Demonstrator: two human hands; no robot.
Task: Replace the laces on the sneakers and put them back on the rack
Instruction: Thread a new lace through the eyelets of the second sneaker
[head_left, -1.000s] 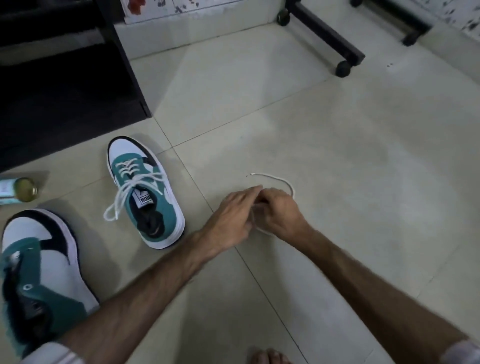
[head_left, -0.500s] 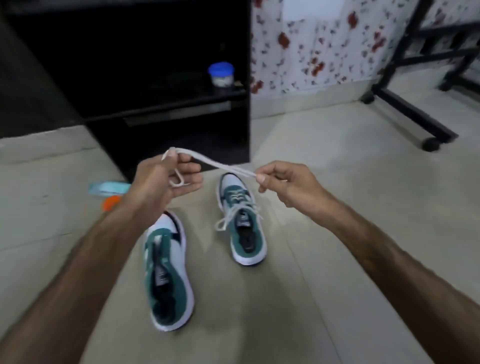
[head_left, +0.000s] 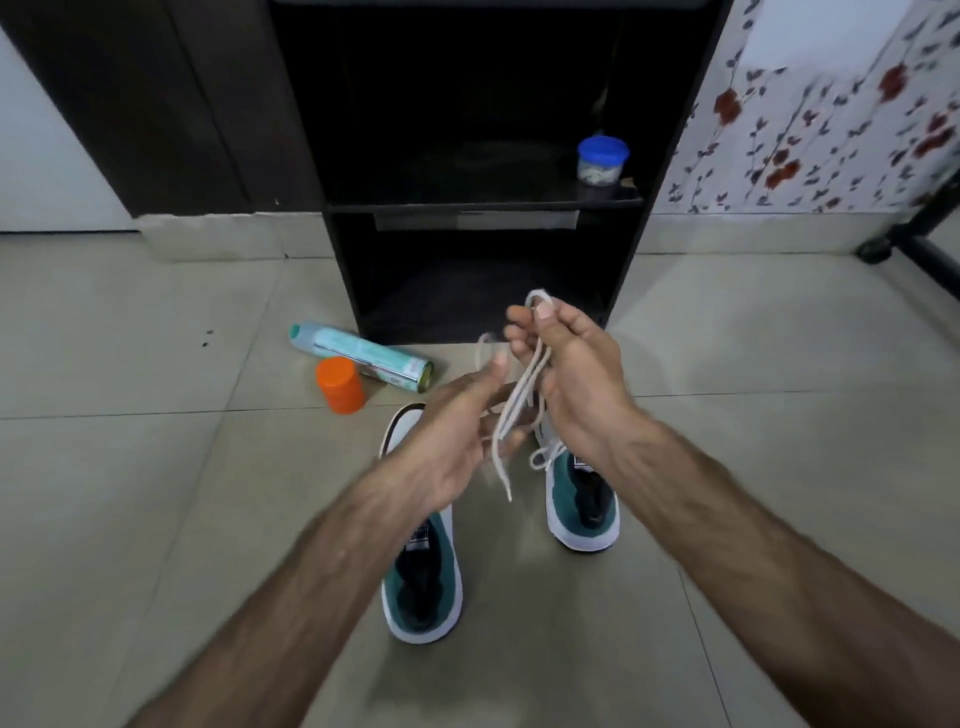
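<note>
A loose white lace (head_left: 514, 410) hangs folded in loops from my right hand (head_left: 566, 374), which pinches its top bend between thumb and fingers. My left hand (head_left: 457, 436) is just beside it, fingers curled around the lace's lower strands. Both hands are raised above two green, white and black sneakers on the tiled floor. The left sneaker (head_left: 423, 582) has no lace that I can see. The right sneaker (head_left: 584, 499) carries a white lace, its front hidden by my right hand. The black rack (head_left: 483, 208) stands straight ahead.
A blue-lidded jar (head_left: 601, 160) sits on the rack's shelf at the right. A teal spray can (head_left: 358, 359) lies on the floor by the rack's foot, an orange cap (head_left: 340, 385) in front of it. A black wheeled frame (head_left: 914, 244) stands at far right.
I picked the lace up off the floor and stretched it between my hands. Now the hands have come together and the lace hangs doubled from the right hand. The view has turned toward the rack.
</note>
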